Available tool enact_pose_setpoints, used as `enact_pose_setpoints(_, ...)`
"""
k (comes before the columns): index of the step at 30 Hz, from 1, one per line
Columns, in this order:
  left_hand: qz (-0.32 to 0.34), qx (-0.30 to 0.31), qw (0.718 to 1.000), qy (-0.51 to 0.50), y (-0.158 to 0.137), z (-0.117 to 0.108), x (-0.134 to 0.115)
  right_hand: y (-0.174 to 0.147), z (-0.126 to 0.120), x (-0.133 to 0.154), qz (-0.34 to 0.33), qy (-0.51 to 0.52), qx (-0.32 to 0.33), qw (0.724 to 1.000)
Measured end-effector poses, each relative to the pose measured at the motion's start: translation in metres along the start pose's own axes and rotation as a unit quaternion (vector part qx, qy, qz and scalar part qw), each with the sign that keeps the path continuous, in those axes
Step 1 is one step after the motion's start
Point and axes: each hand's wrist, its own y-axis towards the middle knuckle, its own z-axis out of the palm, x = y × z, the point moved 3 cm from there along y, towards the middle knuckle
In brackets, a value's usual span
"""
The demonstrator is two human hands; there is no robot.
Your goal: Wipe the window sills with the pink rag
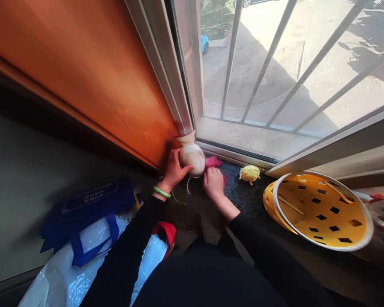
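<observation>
A dark, speckled stone windowsill [238, 192] ran beneath a barred window [262, 72], meeting a glossy orange wooden panel [121, 85] at the corner. There, just in front of the foot of the window frame, was a cream, round-bellied vase [193, 162] with a flared mouth and a white band. It lay straight ahead of the person, between both hands. Its long axis looked upright, roughly following the frame's post, mouth uppermost; whether its base rested on the sill could not be told.

The left hand [175, 170] was the nearer, cupped against the vase's left side, thumb across the lower front and fingers behind. The right hand [214, 183] was on the other side, fingers curled around a crumpled magenta cloth [213, 161] that seemed to touch the belly. Farther right stood a small yellow turtle-shaped ornament [250, 173], well apart from the vase.
</observation>
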Motion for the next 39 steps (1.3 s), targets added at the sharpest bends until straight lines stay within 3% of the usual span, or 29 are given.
enact_pose_setpoints(6, 0.010, -0.007, 1.000, -0.004, 0.000, 0.003, 0.000, -0.053, 0.003, 0.020, -0.048, -0.090, 0.048, 0.994)
enact_pose_setpoints(9, 0.013, -0.016, 1.000, -0.008, -0.002, 0.005, -0.002, -0.061, 0.005, 0.031, -0.134, -0.037, 0.113, 0.984)
enact_pose_setpoints(11, 0.007, -0.025, 1.000, -0.015, -0.007, 0.006, -0.004, -0.058, -0.001, 0.034, -0.154, 0.056, 0.138, 0.977)
enact_pose_setpoints(13, -0.003, -0.033, 0.999, -0.036, -0.015, 0.008, -0.005, -0.044, -0.018, 0.031, -0.105, 0.165, 0.099, 0.976)
enact_pose_setpoints(15, -0.001, -0.040, 0.997, -0.068, -0.023, 0.010, -0.007, -0.024, -0.038, 0.025, -0.039, 0.232, 0.007, 0.972)
enact_pose_setpoints(18, 0.008, -0.054, 0.994, -0.097, -0.033, 0.015, -0.008, 0.003, -0.054, 0.025, -0.047, 0.233, -0.099, 0.966)
enact_pose_setpoints(20, 0.000, -0.060, 0.994, -0.097, -0.034, 0.018, -0.008, 0.009, -0.046, 0.025, -0.090, 0.217, -0.109, 0.966)
enact_pose_setpoints(23, -0.014, -0.062, 0.993, -0.096, -0.031, 0.021, -0.006, -0.003, -0.021, 0.015, -0.101, 0.189, -0.063, 0.975)
enact_pose_setpoints(27, -0.020, -0.084, 0.991, -0.105, -0.032, 0.018, -0.014, -0.022, -0.007, -0.001, -0.048, 0.186, 0.001, 0.981)
enact_pose_setpoints(30, -0.109, -0.155, 0.976, -0.109, -0.059, 0.019, -0.032, -0.026, -0.021, -0.003, 0.036, 0.239, -0.011, 0.970)
enact_pose_setpoints(32, -0.158, -0.151, 0.967, -0.133, -0.087, 0.027, -0.051, -0.029, -0.033, 0.001, 0.137, 0.328, -0.002, 0.935)
enact_pose_setpoints(35, -0.153, -0.067, 0.970, -0.178, -0.118, 0.049, -0.077, -0.034, -0.048, 0.014, 0.247, 0.460, 0.083, 0.849)
enact_pose_setpoints(37, -0.177, -0.082, 0.957, -0.214, -0.125, 0.056, -0.077, -0.032, -0.060, 0.025, 0.247, 0.481, 0.156, 0.827)
enact_pose_setpoints(39, -0.223, -0.162, 0.931, -0.241, -0.121, 0.054, -0.065, -0.020, -0.075, 0.034, 0.196, 0.446, 0.170, 0.856)
